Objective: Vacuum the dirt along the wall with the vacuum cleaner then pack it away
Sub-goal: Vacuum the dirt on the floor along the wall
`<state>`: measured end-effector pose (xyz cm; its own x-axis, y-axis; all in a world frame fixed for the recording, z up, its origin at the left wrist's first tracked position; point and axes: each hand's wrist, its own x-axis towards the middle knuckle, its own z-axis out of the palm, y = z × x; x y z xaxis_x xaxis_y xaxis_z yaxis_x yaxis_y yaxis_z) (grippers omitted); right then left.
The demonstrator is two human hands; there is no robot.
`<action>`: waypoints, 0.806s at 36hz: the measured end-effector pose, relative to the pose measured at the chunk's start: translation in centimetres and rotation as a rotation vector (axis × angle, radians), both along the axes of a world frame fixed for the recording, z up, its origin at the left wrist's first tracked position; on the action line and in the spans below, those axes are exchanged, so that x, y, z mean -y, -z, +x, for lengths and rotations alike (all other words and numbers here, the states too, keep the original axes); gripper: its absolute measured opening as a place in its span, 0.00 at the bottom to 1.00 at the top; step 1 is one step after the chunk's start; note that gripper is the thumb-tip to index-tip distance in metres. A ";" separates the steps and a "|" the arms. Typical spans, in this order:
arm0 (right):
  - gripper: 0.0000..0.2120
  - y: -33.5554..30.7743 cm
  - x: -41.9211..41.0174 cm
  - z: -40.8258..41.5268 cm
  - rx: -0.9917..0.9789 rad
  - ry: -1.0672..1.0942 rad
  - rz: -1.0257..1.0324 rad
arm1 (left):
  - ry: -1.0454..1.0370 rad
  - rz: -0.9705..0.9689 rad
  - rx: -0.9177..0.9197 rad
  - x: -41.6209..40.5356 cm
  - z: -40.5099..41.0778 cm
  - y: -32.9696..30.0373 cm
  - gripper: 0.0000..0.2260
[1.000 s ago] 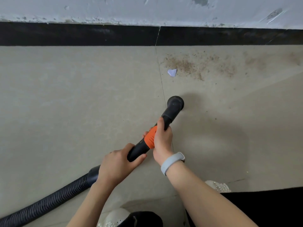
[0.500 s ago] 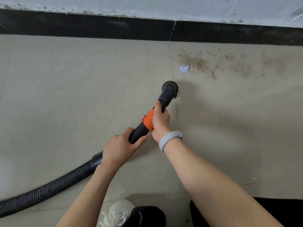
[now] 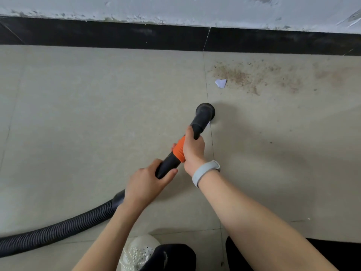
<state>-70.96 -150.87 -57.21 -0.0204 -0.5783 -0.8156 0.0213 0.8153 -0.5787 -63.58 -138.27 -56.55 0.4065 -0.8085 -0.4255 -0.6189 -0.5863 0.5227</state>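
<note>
A black vacuum nozzle (image 3: 205,112) with an orange band points down at the beige floor tiles, its round mouth on the floor. My right hand (image 3: 193,147) grips the nozzle tube over the orange band. Lower down, my left hand (image 3: 146,182) holds the black tube where the ribbed hose (image 3: 58,229) joins it. Brown dirt (image 3: 254,77) is scattered beyond the nozzle, close to the wall, with a small white paper scrap (image 3: 221,83) at its left edge. The nozzle mouth is apart from both.
A black skirting strip (image 3: 117,36) runs along the foot of the chipped white wall (image 3: 175,8). My white shoe (image 3: 136,251) and dark trouser legs are at the bottom. The hose trails off to the lower left.
The nozzle and both hands have stayed in the same grip and shifted slightly; the view has drifted, so the dirt patch sits a little differently in frame.
</note>
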 end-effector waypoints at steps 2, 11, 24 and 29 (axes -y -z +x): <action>0.14 0.1 0.0 0.0 -0.010 -0.049 -0.011 | -0.027 0.001 0.009 -0.2 -0.4 0.2 0.16; 0.16 0.6 1.0 4.9 0.006 -0.295 -0.048 | -0.221 -0.071 -0.030 -0.5 1.2 -0.1 0.15; 0.34 2.3 -9.1 1.0 -0.026 -0.431 0.100 | -0.060 0.168 -0.032 -10.0 1.5 0.4 0.17; 0.27 0.9 -10.6 2.3 0.006 -0.559 0.138 | -0.144 0.174 0.012 -12.2 2.2 0.2 0.24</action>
